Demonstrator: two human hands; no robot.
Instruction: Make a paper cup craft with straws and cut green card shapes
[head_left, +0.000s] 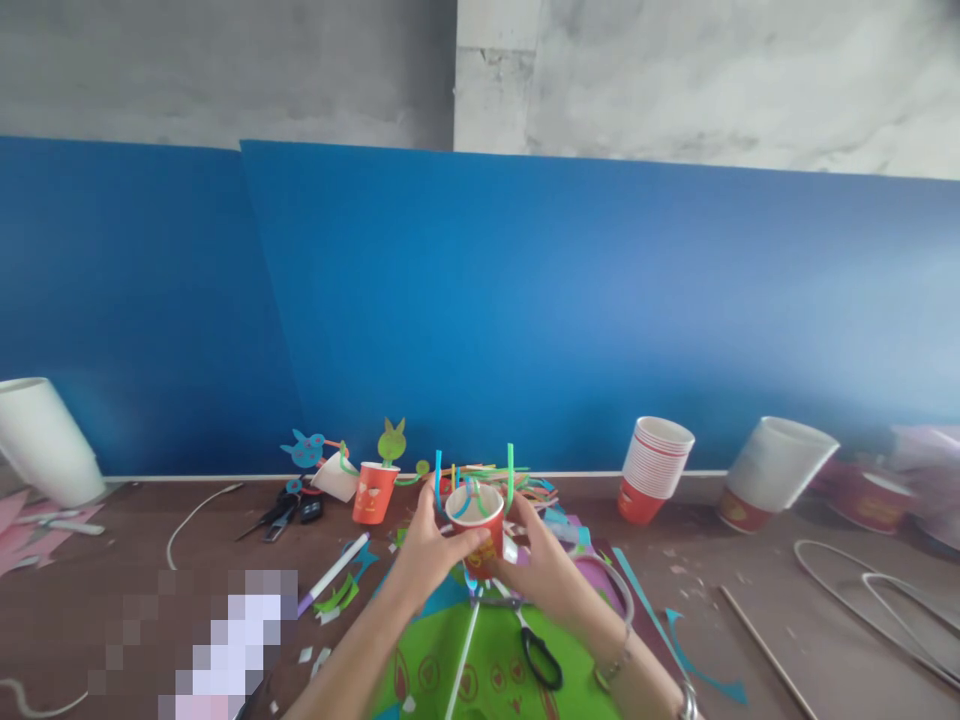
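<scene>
A red paper cup (491, 530) with a white inside is held upright between both my hands over the middle of the table. Blue and green drinking straws (511, 475) poke out at its sides, their lower ends bent into the cup. My left hand (435, 540) grips the cup's left side, thumb across the front. On the right side my right hand (529, 548) closes round it. Below lie black-handled scissors (541, 658) and a white stick (463, 660) on a green paper sheet (442, 640) with drawn shapes.
An orange cup (374, 495) with a green paper rabbit head stands behind left, beside a tipped white cup (335, 478) with a blue one. Stacked paper cups (657, 465) stand at right. A purple-ended marker (334, 573), a cable (870, 590) and paper scraps lie around. A blue panel (525, 300) borders the back.
</scene>
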